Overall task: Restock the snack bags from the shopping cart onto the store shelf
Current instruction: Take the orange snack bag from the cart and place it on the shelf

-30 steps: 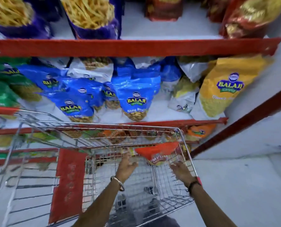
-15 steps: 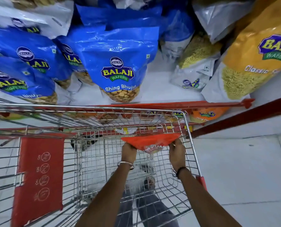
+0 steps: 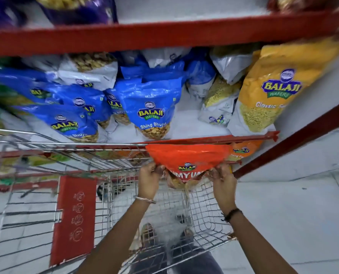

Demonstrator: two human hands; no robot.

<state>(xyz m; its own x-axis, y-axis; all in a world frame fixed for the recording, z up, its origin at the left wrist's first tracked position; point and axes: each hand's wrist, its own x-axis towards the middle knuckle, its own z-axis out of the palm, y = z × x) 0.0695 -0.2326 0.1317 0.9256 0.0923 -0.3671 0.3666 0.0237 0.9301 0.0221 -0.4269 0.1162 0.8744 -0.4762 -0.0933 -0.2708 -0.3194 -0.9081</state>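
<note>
Left hand [image 3: 148,179]: fingers closed on the left edge of the orange bag [image 3: 188,157].
Right hand [image 3: 223,184]: fingers closed on the bag's right edge.
Orange bag: held up over the far end of the cart [image 3: 109,147], its top at the level of the red shelf lip [image 3: 214,139].
Shelf: blue bags [image 3: 150,107] at the middle, yellow bag [image 3: 273,89] at the right, bare white gap between them.
Cart: wire basket, red panel [image 3: 74,218] on its left.

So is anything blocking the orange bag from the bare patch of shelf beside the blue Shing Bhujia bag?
Nothing visible. Both hands, left and right, hold the orange bag just below the red shelf edge; the white shelf patch above it lies bare.
</note>
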